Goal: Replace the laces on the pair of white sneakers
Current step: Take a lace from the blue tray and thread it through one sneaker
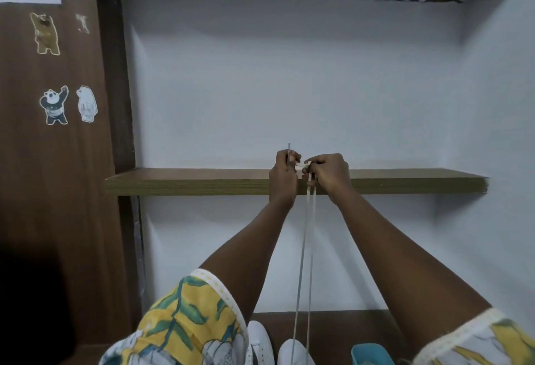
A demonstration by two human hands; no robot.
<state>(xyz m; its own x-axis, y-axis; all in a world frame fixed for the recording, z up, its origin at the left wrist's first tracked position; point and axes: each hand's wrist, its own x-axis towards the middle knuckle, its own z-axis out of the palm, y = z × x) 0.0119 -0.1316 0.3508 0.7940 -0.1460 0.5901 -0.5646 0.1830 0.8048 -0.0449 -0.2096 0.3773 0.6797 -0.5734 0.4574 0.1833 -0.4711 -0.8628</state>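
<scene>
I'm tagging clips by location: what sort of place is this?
Probably a home room, maybe a bedroom: cartoon bear stickers on a wooden panel, wall shelves, and white sneakers below.

Both bare arms stretch forward and up, and the forearms converge so that the hands sit close together, well out from the body. The left hand (283, 176) has its fingers curled and pinches a lace (308, 192) end that pokes up above it. The right hand (328, 175), just beside it with the knuckles up, pinches the lace strands between thumb and fingers. Short patterned sleeves (185, 321) cover the upper arms.
</scene>
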